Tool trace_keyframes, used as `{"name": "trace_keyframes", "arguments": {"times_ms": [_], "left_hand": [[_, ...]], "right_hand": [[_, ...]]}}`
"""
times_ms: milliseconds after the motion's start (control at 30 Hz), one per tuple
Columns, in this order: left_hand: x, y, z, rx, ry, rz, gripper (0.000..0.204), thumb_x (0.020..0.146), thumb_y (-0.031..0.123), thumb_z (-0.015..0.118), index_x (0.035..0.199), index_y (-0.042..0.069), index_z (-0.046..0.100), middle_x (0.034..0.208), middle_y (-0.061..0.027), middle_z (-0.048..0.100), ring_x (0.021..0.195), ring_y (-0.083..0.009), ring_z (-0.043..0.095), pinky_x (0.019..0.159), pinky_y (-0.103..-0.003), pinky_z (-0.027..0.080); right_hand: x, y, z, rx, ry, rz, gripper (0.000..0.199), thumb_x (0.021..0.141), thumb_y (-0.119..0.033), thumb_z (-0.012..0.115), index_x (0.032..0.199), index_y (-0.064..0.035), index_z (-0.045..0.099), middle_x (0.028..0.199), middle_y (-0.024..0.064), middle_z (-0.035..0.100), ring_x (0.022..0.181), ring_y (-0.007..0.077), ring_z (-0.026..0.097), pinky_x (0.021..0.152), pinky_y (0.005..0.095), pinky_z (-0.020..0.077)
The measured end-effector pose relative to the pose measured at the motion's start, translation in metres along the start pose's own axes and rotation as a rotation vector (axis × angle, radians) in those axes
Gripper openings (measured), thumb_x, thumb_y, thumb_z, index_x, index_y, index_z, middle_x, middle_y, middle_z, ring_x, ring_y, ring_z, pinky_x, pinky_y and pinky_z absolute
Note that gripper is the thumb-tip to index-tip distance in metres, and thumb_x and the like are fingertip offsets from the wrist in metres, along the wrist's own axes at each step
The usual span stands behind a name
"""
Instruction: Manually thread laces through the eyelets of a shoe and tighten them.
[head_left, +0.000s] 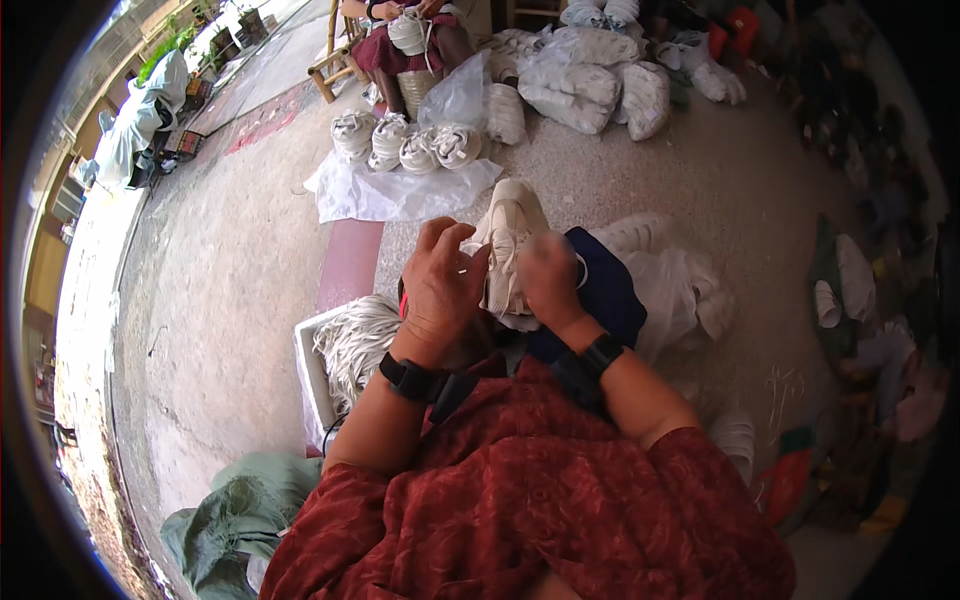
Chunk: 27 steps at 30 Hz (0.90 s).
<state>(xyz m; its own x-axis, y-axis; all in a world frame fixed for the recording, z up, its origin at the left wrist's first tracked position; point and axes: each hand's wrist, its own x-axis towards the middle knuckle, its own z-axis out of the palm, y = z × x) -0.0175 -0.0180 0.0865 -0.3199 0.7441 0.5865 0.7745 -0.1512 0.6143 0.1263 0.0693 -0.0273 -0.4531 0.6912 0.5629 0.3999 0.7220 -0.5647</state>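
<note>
Gripping a cream fabric sneaker (508, 245) over the lap, left hand (440, 285) and right hand (548, 280) both pinched its lace area; loose hold risked dropping it onto white laces (350, 345).

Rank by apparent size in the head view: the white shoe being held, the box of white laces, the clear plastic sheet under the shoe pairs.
1. clear plastic sheet, though farther away
2. box of white laces, partly hidden by the left hand
3. white shoe, partly covered by the right hand
</note>
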Motion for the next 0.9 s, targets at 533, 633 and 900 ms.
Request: {"name": "trace_keyframes", "arguments": {"times_ms": [533, 633, 900], "left_hand": [[0.002, -0.035, 0.044, 0.135, -0.533, 0.426, 0.041, 0.066, 0.000, 0.055, 0.106, 0.008, 0.051, 0.099, -0.0070, 0.063, 0.104, -0.0275, 0.053, 0.083, -0.040, 0.041], [-0.012, -0.042, 0.036, 0.231, -0.576, 0.412, 0.035, 0.067, 0.003, 0.056, 0.101, 0.009, 0.055, 0.091, -0.0064, 0.063, 0.097, -0.0257, 0.055, 0.078, -0.038, 0.043], [-0.030, -0.029, 0.002, 0.422, -0.637, 0.228, 0.010, 0.068, 0.010, 0.060, 0.078, 0.009, 0.062, 0.072, -0.0072, 0.061, 0.071, -0.0268, 0.058, 0.065, -0.035, 0.046]], "right_hand": [[-0.003, 0.001, 0.001, 0.060, -0.005, 0.050, 0.019, 0.069, -0.002, 0.060, 0.088, -0.0060, 0.061, 0.108, 0.0201, 0.052, 0.099, 0.0355, 0.050, 0.083, 0.0437, 0.0399], [-0.005, 0.004, 0.003, 0.031, -0.001, 0.021, 0.019, 0.069, -0.003, 0.061, 0.087, -0.0059, 0.062, 0.107, 0.0190, 0.052, 0.098, 0.0351, 0.051, 0.084, 0.0430, 0.0396], [-0.005, 0.008, 0.004, 0.086, 0.000, 0.046, 0.022, 0.068, -0.004, 0.064, 0.089, -0.0095, 0.063, 0.103, 0.0149, 0.052, 0.097, 0.0331, 0.051, 0.083, 0.0417, 0.0397]]}}
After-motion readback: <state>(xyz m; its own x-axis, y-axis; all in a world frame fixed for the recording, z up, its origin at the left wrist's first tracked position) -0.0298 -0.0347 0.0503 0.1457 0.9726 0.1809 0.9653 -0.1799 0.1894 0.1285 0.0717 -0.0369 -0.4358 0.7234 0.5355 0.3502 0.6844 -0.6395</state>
